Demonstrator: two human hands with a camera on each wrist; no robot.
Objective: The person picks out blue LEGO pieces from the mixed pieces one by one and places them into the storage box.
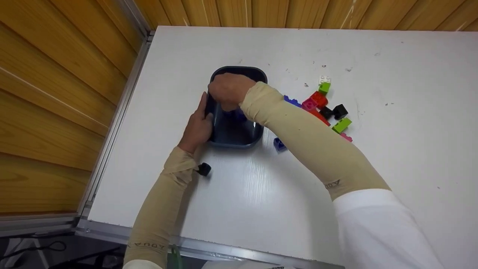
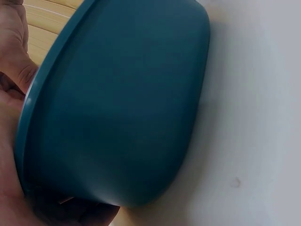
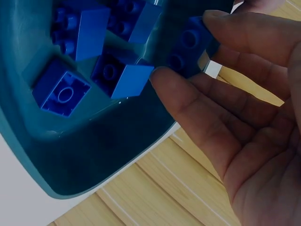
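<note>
A: Head view first, where's the tub?

B: Dark blue tub (image 1: 233,138) sits on the white worktop (image 1: 373,149), left of centre. Left hand (image 1: 197,129) clasps its 9 o'clock wall, thumb on the rim. Right hand (image 1: 228,89) is down inside near the 12 o'clock end. Loose bricks (image 1: 325,108) lie at 3 o'clock of the tub, one blue brick (image 1: 279,144) just beside its 4 o'clock corner

A: Left wrist cam?

B: Tub wall (image 2: 122,108) fills it, smooth plastic, prob slippery; left grip wraps the rim at 9 o'clock, palm (image 2: 11,94) against it

A: Right wrist?

B: Right hand (image 3: 244,127) pinches a blue brick (image 3: 190,44) betw thumb and fingertips at 1 o'clock, narrow grip. More blue bricks (image 3: 84,56) lie on the tub floor (image 3: 94,146)

A: Handling?

B: I'd judge the bricks light, stiff, hard-edged; take by the flat sides. Tub likely light and could slide, so brace it at the rim
</note>
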